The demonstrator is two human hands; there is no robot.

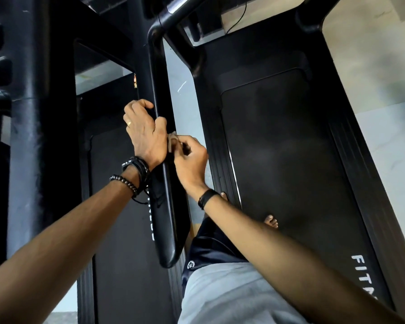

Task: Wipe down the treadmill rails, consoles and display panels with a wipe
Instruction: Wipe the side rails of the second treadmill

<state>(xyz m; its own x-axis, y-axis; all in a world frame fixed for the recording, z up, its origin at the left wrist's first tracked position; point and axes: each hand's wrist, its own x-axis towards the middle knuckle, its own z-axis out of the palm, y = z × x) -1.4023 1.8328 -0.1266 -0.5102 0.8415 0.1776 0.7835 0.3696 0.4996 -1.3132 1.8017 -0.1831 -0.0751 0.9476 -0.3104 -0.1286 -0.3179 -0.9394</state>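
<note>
The left hand point(143, 132) was curled over the black side rail point(165, 195), fingers hooked across its top and thumb wrapped round the near edge. Just beside it, touching at the wrist, the right hand point(190, 160) was closed on a small bunched wipe point(172, 141), pinched between fingertips and thumb and held against the rail's right face. Little of the wipe was exposed, so its full size could not be told. The rail was seen running from the dark upright above down to its rounded end near the person's grey shorts point(222, 298). The treadmill belt point(290, 171) lay to the right. For a good pass, the wipe would probably best be opened flatter, wrapped round the rail and drawn along its length, with the rail steadied by the left hand.
</note>
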